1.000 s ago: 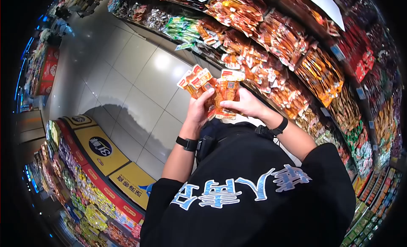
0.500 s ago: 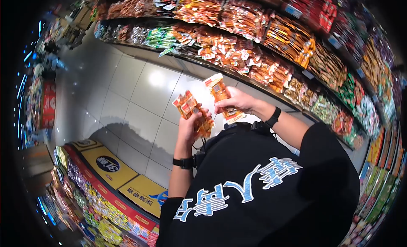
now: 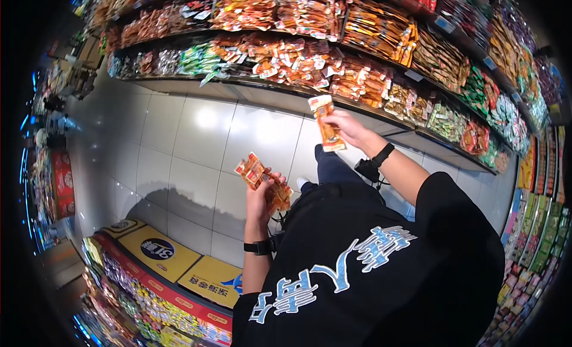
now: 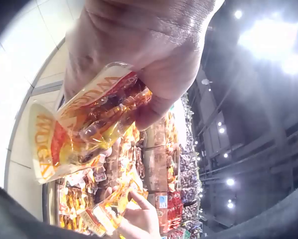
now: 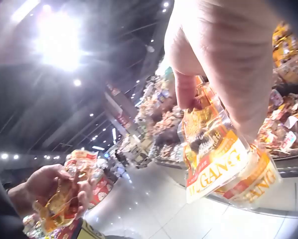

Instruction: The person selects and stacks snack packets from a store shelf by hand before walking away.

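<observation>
Orange packets (image 4: pixel 94 127) are pinched by left fingers (image 4: pixel 155 110); right fingers (image 5: pixel 185 92) pinch other packets (image 5: pixel 204 142).

Head view: pale, glossy, square floor tiles (image 3: pixel 196 135) are spreading between 9 and 11 o'clock. Stocked, black-edged, tiered shelving (image 3: pixel 196 88) is curving from 11 to 2 o'clock. A yellow-panelled, red-banded counter (image 3: pixel 179 265) is standing at 8 o'clock. Left wrist view: a dazzling white ceiling lamp (image 4: pixel 271 41) is shining at 2 o'clock.

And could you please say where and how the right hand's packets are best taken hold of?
Probably pinch the packets at their flat, lettered ends, coming from the person's left: the right hand grips the middle from the right, leaving those ends sticking out.
</observation>
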The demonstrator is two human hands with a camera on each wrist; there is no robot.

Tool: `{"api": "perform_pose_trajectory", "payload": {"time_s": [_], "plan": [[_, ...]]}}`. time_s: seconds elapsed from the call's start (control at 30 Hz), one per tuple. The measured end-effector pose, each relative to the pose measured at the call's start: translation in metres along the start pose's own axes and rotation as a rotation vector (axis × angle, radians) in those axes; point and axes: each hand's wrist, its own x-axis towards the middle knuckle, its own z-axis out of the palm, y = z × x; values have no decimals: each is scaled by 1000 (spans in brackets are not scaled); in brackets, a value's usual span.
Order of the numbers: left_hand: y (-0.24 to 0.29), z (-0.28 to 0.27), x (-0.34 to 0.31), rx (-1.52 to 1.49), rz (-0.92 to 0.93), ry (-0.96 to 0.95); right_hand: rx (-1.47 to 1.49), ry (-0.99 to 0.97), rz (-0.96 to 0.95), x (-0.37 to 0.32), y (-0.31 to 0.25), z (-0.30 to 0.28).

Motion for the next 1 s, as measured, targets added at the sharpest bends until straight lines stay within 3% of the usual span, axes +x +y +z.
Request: {"api": "perform_pose_trajectory", "payload": {"time_s": [0.1,0.37,0.5,0.63,0.77,0.9,1.0], "plan": [[3,20,21,81,-36,8,77,214,-92,20,3,-69],[6,82,98,146,-111,66,392,549,30,67,27,-231],[0,108,136,236,-153,70,518,577,83,96,44,-268],[-1,134,165,247,-192,99,544,632,81,118,45,-270],[4,150,190,285,-233,68,541,542,83,127,25,-259],[14,161,221,415,-329,82,467,177,24,112,-46,-204],[19,163,249,379,-389,-33,434,-66,-47,101,-98,-151]]}}
